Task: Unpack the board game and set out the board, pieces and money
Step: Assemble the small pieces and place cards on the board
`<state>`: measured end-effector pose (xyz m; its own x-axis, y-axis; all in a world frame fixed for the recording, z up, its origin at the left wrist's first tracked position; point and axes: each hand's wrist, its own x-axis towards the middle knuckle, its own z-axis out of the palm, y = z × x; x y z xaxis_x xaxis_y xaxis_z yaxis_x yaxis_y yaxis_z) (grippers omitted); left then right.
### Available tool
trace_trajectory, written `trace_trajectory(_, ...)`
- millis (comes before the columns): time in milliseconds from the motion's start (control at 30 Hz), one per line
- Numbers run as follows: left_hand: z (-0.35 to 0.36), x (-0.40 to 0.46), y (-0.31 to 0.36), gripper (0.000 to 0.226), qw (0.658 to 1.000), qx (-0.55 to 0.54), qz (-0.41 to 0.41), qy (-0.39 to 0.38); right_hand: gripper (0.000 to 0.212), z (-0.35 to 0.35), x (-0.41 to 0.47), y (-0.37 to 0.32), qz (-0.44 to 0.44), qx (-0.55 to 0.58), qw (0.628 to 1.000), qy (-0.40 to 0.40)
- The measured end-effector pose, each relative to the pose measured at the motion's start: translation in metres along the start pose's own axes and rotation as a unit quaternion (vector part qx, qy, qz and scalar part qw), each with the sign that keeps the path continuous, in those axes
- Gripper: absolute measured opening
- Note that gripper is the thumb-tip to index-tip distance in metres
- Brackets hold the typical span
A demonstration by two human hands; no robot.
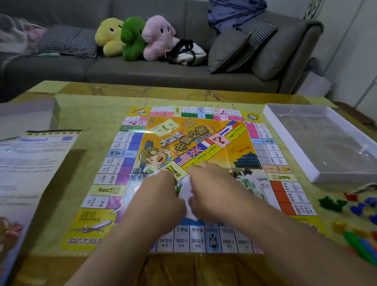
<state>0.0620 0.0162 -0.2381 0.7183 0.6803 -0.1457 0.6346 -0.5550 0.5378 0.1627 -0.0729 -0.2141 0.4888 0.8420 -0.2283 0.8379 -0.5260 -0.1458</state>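
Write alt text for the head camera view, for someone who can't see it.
Two hands, left and right, pinch a small clear plastic packet above an unfolded board game sheet on a table. Coloured plastic pieces lie at right near an empty box tray; a printed box lid lies left.

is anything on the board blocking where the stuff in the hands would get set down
Nothing visible does. Both the left hand and right hand grip a clear plastic packet just above the board, whose surface around them lies bare.
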Motion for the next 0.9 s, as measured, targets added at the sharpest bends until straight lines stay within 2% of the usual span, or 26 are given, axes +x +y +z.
trace_trajectory(67, 0.002, -0.005, 0.005, 0.024, 1.000, 0.005, 0.009, 0.008, 0.033, -0.003, 0.002, -0.002, 0.027, 0.007, 1.000, -0.014)
trace_trajectory(233, -0.001, -0.009, 0.011, 0.032, 1.000, -0.002, 0.013, -0.004, 0.046, -0.013, 0.010, -0.003, 0.081, 0.048, 0.993, -0.069)
trace_trajectory(367, -0.005, -0.011, 0.014, 0.022, 0.999, -0.023, 0.010, -0.042, 0.077, -0.015, 0.009, -0.005, 0.092, 0.057, 0.991, -0.074)
trace_trajectory(500, -0.005, -0.013, 0.015, 0.020, 0.998, -0.041, 0.010, -0.046, 0.088, -0.011, 0.011, -0.002, 0.083, 0.090, 0.992, -0.045)
trace_trajectory(633, -0.004, -0.013, 0.017, 0.022, 0.999, -0.038, 0.017, -0.029, 0.073, -0.010, 0.010, 0.001, 0.072, 0.116, 0.990, -0.036)
trace_trajectory(767, -0.004, -0.012, 0.018, 0.021, 0.998, -0.042, 0.012, -0.054, 0.036, -0.007, 0.010, 0.003, 0.053, 0.127, 0.990, -0.043)
trace_trajectory(833, -0.004, -0.010, 0.016, 0.025, 0.997, -0.058, 0.001, -0.052, 0.030, -0.008, 0.008, 0.003, 0.042, 0.137, 0.989, -0.037)
trace_trajectory(900, -0.008, -0.010, 0.015, 0.039, 0.994, -0.092, -0.001, -0.062, 0.031, -0.013, 0.003, 0.008, 0.021, 0.147, 0.989, -0.026)
